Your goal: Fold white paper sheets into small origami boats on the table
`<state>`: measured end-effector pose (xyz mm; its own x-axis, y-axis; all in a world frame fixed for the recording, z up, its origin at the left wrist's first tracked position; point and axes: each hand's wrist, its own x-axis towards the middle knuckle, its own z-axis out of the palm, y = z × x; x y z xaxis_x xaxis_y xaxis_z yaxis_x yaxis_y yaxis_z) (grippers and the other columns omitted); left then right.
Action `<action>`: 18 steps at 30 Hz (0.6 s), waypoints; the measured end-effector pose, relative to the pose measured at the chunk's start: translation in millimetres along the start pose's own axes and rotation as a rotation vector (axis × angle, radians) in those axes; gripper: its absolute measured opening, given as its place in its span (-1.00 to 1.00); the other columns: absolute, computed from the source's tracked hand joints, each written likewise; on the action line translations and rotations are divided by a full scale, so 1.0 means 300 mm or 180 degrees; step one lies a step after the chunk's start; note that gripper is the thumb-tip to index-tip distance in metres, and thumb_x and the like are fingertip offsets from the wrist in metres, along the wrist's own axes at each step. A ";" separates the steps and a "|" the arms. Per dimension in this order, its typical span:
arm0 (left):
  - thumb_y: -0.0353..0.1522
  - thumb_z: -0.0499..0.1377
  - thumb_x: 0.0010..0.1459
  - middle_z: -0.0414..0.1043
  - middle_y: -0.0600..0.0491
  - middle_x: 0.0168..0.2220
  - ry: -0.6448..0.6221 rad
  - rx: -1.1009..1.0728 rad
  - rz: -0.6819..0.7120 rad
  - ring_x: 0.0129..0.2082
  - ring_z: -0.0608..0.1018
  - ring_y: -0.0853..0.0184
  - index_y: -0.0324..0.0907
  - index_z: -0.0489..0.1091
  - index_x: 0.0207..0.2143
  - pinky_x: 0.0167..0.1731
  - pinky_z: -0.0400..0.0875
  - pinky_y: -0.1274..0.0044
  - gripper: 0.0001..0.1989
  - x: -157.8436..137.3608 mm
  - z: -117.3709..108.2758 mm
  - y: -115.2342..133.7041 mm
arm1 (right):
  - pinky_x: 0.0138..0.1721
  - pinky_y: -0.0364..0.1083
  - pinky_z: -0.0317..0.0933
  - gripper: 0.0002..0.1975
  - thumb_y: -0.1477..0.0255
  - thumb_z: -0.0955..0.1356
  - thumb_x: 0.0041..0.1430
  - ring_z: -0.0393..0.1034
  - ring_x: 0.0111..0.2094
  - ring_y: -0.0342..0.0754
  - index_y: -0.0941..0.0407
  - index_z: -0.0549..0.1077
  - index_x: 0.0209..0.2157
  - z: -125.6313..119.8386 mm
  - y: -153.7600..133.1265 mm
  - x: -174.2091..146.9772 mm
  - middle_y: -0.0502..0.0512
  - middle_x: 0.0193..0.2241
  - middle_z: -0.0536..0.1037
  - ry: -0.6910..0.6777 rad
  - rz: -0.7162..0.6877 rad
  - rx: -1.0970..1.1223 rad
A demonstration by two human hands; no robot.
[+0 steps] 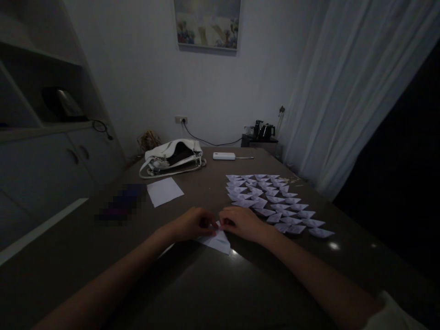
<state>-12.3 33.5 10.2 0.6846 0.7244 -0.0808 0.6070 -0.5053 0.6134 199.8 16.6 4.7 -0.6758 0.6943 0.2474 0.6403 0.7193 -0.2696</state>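
A partly folded sheet of white paper (217,243) lies on the dark table in front of me, its lower edge slanting down to the right. My left hand (194,224) grips its upper left part, with fingers bent and thumb on the paper. From the other side my right hand (242,223) pinches the top tip, fingers curled. The two hands' fingertips almost meet there and hide part of the fold. Right of my hands stand rows of several folded paper boats (271,199). Beyond my left hand lies a flat white paper sheet (165,191).
A white handbag (173,156) sits open at the table's far left. A white power bank (224,156) with a short cable lies at the far middle. A blurred dark item (122,201) is at the left. Past the table, a kettle (266,132) stands on a small cabinet.
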 end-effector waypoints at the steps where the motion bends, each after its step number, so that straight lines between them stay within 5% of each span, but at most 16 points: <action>1: -0.23 0.23 0.03 0.34 0.11 -0.51 -0.0004 0.0008 -0.0003 -0.51 0.35 0.42 -0.20 0.53 -0.23 -0.52 0.14 0.63 -0.71 -0.001 0.000 0.002 | -0.40 -0.19 0.02 -0.96 0.50 0.38 0.13 0.30 -0.36 -0.15 0.13 0.41 -0.37 -0.008 -0.004 -0.004 -0.01 -0.38 0.44 -0.0033 -0.0064 -0.0038; 18: -0.24 0.24 0.02 0.34 0.13 -0.52 0.0000 -0.0058 -0.0032 -0.52 0.34 0.44 -0.22 0.53 -0.23 -0.51 0.15 0.63 -0.71 -0.005 -0.004 0.010 | -0.37 -0.21 0.07 -0.87 0.40 0.45 0.06 0.32 -0.34 -0.16 0.13 0.44 -0.41 -0.061 -0.003 -0.036 -0.05 -0.41 0.41 -0.0845 -0.0459 0.0437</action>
<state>-12.0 31.5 13.1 0.6785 0.7294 -0.0872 0.6066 -0.4893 0.6267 213.3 8.8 19.5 -0.8390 0.5421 0.0460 0.4880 0.7873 -0.3769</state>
